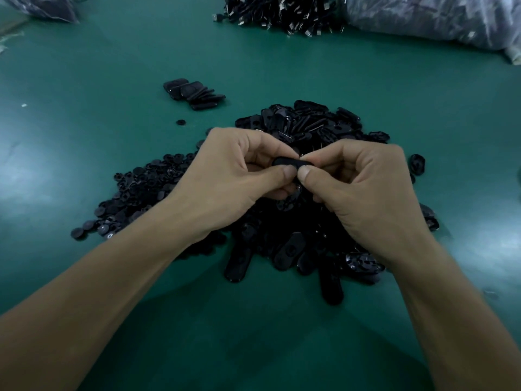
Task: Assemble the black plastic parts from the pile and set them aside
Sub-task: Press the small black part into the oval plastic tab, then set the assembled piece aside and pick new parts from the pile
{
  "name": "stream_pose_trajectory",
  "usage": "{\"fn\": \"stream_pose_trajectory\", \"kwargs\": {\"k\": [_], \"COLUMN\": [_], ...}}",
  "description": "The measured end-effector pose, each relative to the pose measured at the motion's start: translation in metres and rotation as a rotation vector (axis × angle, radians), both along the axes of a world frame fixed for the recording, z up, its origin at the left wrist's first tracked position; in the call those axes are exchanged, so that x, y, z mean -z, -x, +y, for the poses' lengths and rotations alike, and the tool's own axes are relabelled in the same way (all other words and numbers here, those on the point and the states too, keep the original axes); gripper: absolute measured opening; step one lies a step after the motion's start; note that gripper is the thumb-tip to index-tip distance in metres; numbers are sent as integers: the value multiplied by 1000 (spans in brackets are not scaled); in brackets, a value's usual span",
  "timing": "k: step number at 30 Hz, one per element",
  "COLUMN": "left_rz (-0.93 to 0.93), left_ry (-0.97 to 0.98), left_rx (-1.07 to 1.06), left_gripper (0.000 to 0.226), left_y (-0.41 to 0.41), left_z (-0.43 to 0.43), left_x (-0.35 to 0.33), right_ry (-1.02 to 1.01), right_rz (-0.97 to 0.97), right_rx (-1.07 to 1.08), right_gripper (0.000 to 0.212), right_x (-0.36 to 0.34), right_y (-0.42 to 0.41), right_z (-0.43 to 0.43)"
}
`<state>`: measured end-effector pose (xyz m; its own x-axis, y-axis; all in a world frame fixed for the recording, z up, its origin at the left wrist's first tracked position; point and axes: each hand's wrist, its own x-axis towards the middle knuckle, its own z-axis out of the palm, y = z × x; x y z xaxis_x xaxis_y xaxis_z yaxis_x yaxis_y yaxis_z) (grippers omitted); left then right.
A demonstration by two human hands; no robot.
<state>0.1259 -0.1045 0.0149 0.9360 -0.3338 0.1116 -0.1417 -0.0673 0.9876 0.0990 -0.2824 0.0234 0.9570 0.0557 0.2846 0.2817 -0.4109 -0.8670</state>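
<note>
A big pile of black oblong plastic parts (pixel 307 128) lies on the green table, with a spread of small round black parts (pixel 146 187) at its left. Above the pile, my left hand (pixel 234 179) and my right hand (pixel 363 182) meet, both pinching one black oblong part (pixel 290 162) between thumbs and fingers. Its underside is hidden by my fingers. A small group of assembled black parts (pixel 194 93) sits apart at the back left.
A heap of black cables with metal plugs (pixel 282 12) lies at the far edge. Clear plastic bags stand at the back right (pixel 434 18) and back left (pixel 42 7). One loose round part (pixel 180 122) lies alone on the green table (pixel 84 80).
</note>
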Motion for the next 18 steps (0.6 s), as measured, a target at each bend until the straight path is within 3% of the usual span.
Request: {"fn": "stream_pose_trajectory", "kwargs": {"k": [11, 18], "left_rz": [-38, -191], "left_ry": [-77, -235], "left_rx": [-54, -102], "left_gripper": [8, 10], "left_y": [-5, -8], "left_z": [7, 8], "left_x": [0, 0], "right_ry": [25, 105], "right_rz": [-16, -54], "right_rx": [39, 84], "right_gripper": [13, 28], "right_x": [5, 6], "right_y": [0, 1], "right_z": [0, 2]}}
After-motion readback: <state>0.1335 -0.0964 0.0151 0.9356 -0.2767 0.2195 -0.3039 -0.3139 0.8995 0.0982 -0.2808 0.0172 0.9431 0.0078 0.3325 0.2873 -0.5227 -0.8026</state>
